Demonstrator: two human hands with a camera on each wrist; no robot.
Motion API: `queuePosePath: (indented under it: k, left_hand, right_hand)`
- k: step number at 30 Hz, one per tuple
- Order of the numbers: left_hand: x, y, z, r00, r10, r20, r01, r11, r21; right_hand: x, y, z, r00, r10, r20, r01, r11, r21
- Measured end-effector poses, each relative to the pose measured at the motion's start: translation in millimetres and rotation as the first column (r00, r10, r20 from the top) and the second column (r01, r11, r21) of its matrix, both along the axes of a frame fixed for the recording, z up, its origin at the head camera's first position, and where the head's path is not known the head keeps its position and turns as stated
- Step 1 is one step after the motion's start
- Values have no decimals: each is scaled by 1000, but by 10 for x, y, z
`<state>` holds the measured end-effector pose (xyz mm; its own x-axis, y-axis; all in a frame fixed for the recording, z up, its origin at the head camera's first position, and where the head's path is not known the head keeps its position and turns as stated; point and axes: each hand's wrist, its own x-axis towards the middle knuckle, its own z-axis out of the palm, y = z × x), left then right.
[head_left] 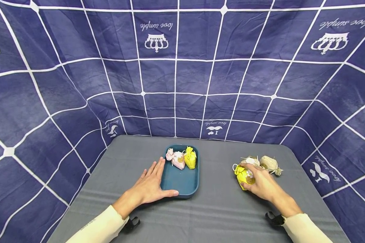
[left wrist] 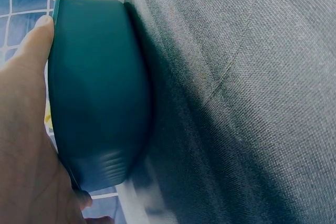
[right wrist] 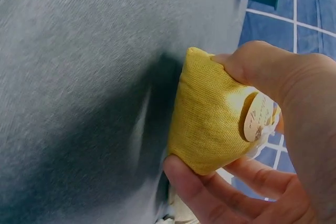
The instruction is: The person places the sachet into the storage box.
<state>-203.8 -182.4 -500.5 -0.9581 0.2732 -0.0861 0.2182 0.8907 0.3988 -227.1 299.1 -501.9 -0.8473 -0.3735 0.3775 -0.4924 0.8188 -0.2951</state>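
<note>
Thumb and fingers of my right hand (head_left: 260,184) pinch a small yellow drawstring pouch (right wrist: 207,114), which has an oval paper tag and a white flower on it. In the head view this pouch lies on the right part of the table, close beside two beige pouches. A blue-green tray (head_left: 179,182) stands left of the middle, with a pink pouch (head_left: 178,161) and another yellow pouch (head_left: 190,158) at its far end. My left hand (head_left: 150,185) rests on the tray's left near rim with fingers spread and straight. The left wrist view shows the thumb along the tray's rim.
One beige pouch (head_left: 269,163) lies just right of the right hand's fingers, and a second beige pouch (head_left: 251,160) is partly hidden behind them. A grey cloth (head_left: 219,209) covers the table. Blue curtains (head_left: 194,77) with white grid lines enclose the back and sides.
</note>
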Motion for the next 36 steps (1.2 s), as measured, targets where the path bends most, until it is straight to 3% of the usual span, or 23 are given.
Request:
queuePosePath:
  k: [10, 16, 24, 36]
  left_hand:
    - [8, 1, 7, 1000, -20, 1, 20, 1000, 20]
    - [-10, -26, 4, 999, -37, -6, 37, 999, 10]
    - [11, -51, 12, 1000, -15, -4, 15, 1000, 1]
    - [50, -20, 38, 1000, 19, -24, -20, 999, -25]
  right_hand:
    - [-66, -190, 150, 1000, 15, -20, -15, 1000, -1]
    - [-147, -382, 306, 1000, 24, 16, -23, 999, -25]
    - [-313, -797, 517, 995, 79, 54, -77, 996, -38]
    - [-535, -1467, 777, 981, 190, 43, -189, 982, -27]
